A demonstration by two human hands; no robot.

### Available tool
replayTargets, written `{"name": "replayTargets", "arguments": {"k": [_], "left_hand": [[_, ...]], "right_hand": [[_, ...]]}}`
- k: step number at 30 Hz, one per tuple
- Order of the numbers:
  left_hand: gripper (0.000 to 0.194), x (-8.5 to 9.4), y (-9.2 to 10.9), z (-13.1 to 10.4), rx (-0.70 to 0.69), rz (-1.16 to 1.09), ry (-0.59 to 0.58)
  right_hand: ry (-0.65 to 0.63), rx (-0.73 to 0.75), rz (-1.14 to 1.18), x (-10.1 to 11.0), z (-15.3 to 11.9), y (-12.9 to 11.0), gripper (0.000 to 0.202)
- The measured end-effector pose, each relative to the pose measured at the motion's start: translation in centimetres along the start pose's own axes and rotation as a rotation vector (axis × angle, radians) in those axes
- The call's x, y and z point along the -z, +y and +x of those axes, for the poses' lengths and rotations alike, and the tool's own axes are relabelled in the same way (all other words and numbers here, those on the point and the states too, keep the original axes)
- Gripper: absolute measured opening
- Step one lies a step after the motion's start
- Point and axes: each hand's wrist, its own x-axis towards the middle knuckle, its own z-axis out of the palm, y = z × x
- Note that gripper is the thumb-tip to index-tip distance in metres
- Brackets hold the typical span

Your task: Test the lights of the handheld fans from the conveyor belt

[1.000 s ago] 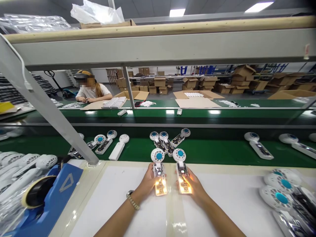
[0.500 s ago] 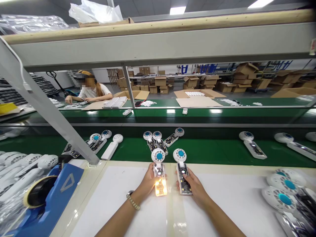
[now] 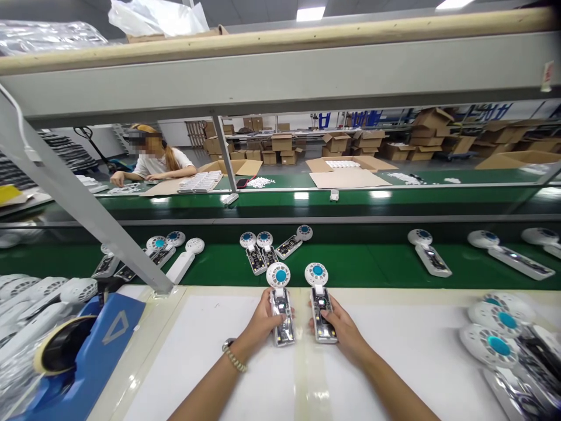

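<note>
Each of my hands grips one handheld fan, with a round white vented head, a blue centre and a handle showing its circuit board. My left hand is wrapped around the handle of the left fan, its thumb lying on the board. My right hand holds the right fan the same way, thumb pressed on the board. Both fans are upright side by side, heads away from me, apart from each other above the white worktop. A small light shows on each board.
Beyond the worktop, a green conveyor belt carries several similar fans. More fans are piled at right and at far left. A blue tape dispenser and a slanted metal post stand left. A co-worker sits across.
The bright orange-yellow light on the left fan's handle has gone out. Fans on the belt have shifted left in view. Both hands keep their grip.
</note>
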Motion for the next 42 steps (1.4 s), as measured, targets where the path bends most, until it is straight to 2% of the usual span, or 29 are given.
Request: {"name": "replayTargets", "arguments": {"k": [6, 10, 14, 21, 29, 37, 42], "left_hand": [[0.061, 0.24, 0.06, -0.08, 0.021, 0.056, -0.029], [0.06, 0.17, 0.25, -0.11, 0.015, 0.048, -0.042], [0.062, 0.1, 0.28, -0.17, 0.025, 0.051, -0.035], [0.062, 0.04, 0.31, -0.16, 0.021, 0.037, -0.056], [0.066, -0.1, 0.3, -0.18, -0.01, 0.04, -0.046], [0.064, -0.15, 0.39, -0.01, 0.018, 0.045, -0.052], [0.06, -0.27, 0.62, -0.05, 0.031, -0.029, -0.003]], "right_hand": [[-0.011, 0.041, -0.041, 0.18, 0.11, 0.26, 0.056], [-0.067, 0.02, -0.054, 0.28, 0.0, 0.14, 0.052], [-0.071, 0.017, -0.034, 0.4, -0.03, 0.2, 0.05], [-0.118, 0.061, -0.065, 0.7, 0.12, 0.58, 0.045], [-0.107, 0.075, -0.048, 0.81, 0.36, 0.89, 0.05], [-0.103, 0.079, -0.062, 0.78, 0.48, 0.8, 0.054], [-0.127, 0.092, 0.049, -0.02, -0.26, 0.19, 0.062]]}}
